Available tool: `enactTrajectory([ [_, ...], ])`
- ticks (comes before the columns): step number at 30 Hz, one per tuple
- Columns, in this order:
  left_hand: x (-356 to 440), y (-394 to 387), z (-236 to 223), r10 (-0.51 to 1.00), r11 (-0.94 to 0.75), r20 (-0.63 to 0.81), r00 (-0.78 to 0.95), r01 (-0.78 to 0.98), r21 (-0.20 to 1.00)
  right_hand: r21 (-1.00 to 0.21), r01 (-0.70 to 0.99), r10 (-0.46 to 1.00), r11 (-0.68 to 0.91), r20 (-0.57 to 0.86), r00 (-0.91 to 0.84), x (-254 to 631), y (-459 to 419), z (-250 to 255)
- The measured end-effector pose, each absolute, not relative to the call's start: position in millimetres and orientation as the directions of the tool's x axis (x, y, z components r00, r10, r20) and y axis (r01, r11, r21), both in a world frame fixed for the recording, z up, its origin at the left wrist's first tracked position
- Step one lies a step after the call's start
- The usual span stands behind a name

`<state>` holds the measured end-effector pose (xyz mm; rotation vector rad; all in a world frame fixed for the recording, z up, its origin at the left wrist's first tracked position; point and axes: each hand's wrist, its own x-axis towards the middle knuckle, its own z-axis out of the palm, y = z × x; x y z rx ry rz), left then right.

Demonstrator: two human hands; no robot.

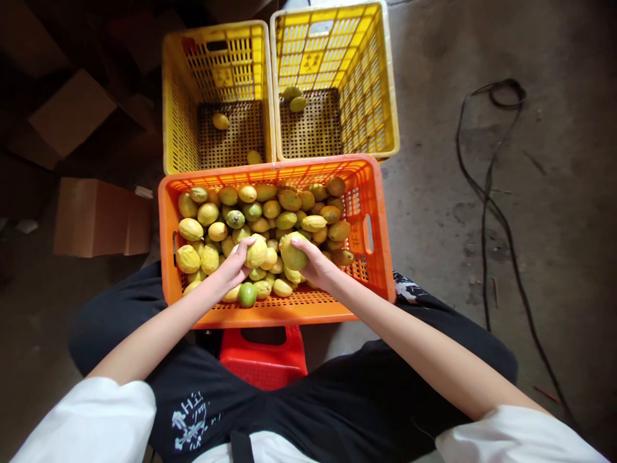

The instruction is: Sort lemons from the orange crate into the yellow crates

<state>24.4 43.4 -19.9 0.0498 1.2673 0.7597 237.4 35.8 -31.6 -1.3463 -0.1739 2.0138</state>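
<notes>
The left hand [235,265] is pinching a yellow fruit [256,251] and the right hand [313,260] is gripping a greener fruit [294,251], both above the fruit-filled orange crate [270,316]. Two yellow crates [216,64] [369,96] are standing just beyond it; a red stool [263,370] is showing on its near side.

Grey concrete floor [429,212], stained and scuffed, with a dark looped cable [511,238] along the right — dim light, deep shadow at upper left around open brown cardboard boxes [99,215].
</notes>
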Motion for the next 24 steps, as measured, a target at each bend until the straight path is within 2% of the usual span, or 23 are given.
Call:
enactTrajectory([
  [5,30,42,-20,0.557,0.749,-0.825,0.1,-0.489,0.447,-0.45,-0.49,0.608,-0.747,-0.761,-0.227,235,38,-28],
  [14,31,46,-12,0.45,0.785,-0.888,0.091,-0.514,0.345,-0.437,-0.463,0.594,-0.771,-0.755,-0.276,234,39,-25],
  [24,26,41,-16,0.533,0.79,-0.83,0.166,-0.449,0.418,-0.465,-0.493,0.618,-0.736,-0.759,-0.207,234,35,-29],
])
